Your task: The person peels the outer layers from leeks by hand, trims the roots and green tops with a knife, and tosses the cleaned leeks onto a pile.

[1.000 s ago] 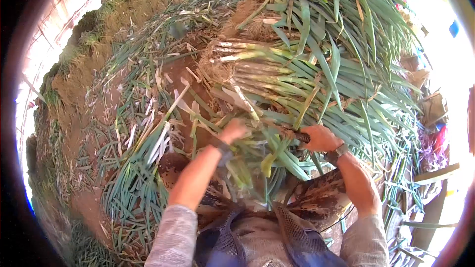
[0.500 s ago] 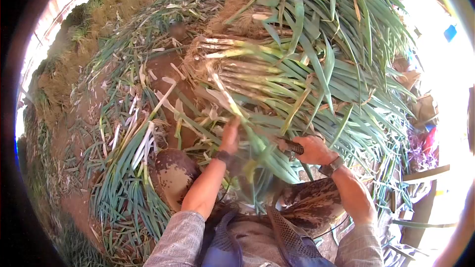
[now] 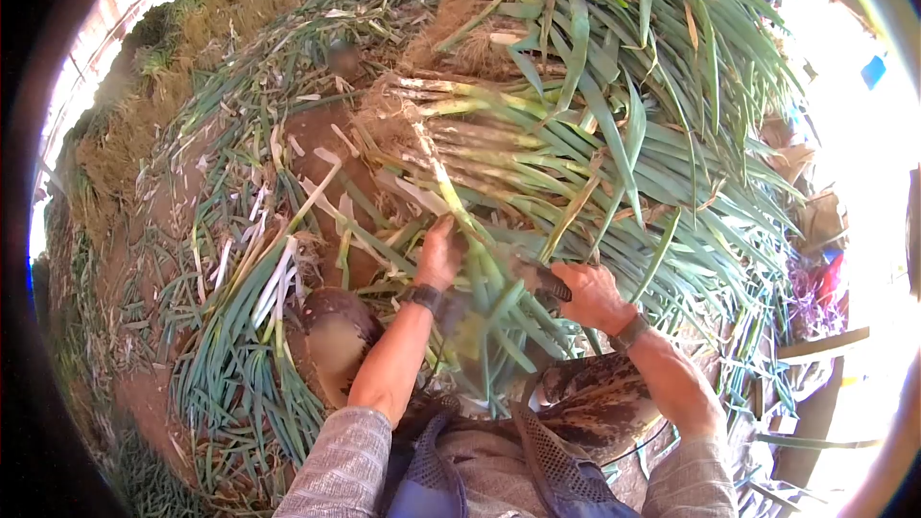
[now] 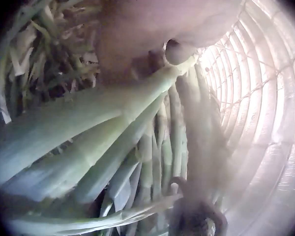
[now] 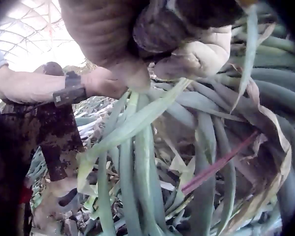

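My left hand grips a long green onion at the middle of its stalk. Its pale root end slants away over a bunch, and its green leaves hang toward my lap. Seen from the left wrist, the leaves fan out below the hand. Just to the right, my right hand holds a tool by its dark ribbed handle, beside the held leaves. In the right wrist view the fingers curl round this handle; its working end is hidden.
Bunched green onions lie ahead and to the right, roots toward the left. A smaller pile lies by my left knee. Leaf scraps litter the soil, and a purple-and-red bundle sits at the right.
My right hand with the tool has moved left, closer to my left hand. The left hand, blurred a second ago, now shows clearly on the stalk. The whole view has shifted slightly.
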